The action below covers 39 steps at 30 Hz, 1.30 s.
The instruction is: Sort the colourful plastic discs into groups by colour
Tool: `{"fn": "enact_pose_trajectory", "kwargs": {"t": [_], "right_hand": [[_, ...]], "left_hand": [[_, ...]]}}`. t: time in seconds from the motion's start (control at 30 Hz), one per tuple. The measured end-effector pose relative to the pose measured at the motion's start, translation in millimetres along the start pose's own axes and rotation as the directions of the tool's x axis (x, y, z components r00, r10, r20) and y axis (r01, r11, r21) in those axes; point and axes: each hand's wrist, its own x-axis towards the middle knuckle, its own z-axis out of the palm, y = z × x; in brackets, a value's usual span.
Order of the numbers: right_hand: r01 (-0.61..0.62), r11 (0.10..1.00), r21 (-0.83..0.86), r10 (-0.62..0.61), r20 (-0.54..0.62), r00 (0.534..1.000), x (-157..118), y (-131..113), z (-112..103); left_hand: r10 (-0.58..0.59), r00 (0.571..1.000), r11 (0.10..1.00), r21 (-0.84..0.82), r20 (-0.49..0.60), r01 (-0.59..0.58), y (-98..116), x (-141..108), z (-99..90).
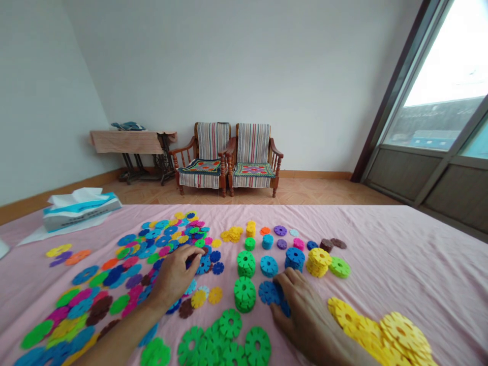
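My left hand is over the mixed pile of notched plastic discs. Its thumb and index finger are closed together beside a blue notched disc; whatever is between the fingertips is too hidden to tell. My right hand curls around some blue notched discs, partly covering them, with the thumb on the near side. Beyond that hand stand stacks of blue discs and yellow discs. To its left are two stacks of large green discs.
Loose green discs lie at the near edge, and a yellow heap at the near right. Smaller stacks and single discs, including a purple disc, lie farther back. A tissue box sits on the pink cloth at far left.
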Motion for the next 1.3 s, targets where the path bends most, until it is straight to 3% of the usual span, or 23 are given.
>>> {"fn": "enact_pose_trajectory", "kwargs": {"t": [0.3,0.53,0.83,0.97,1.13,1.3], "right_hand": [[0.001,1.000,-0.002,-0.001,-0.002,1.000,1,-3,1],[0.036,0.999,0.026,-0.034,-0.086,0.996,-1,-1,2],[0.046,0.999,0.002,-0.046,-0.004,0.999,-1,-5,0],[0.059,0.998,0.000,-0.059,-0.011,0.998,-5,8,-15],[-0.004,0.994,-0.107,0.023,0.180,0.983,-14,15,-42],[-0.026,0.987,-0.159,0.071,0.283,0.957,-19,9,-43]], "left_hand": [[-0.012,1.000,1.000,0.001,-0.001,0.012,1,1,-0.2],[-0.013,1.000,1.000,0.008,-0.001,0.013,3,1,-0.9],[-0.013,1.000,1.000,0.016,0.019,0.013,-2,0,1.4],[-0.013,1.000,1.000,0.015,0.017,0.013,-1,1,1.0],[-0.015,1.000,1.000,0.014,0.018,0.015,0,0,0.2],[-0.017,1.000,1.000,0.021,0.017,0.017,-2,1,1.4]]}}
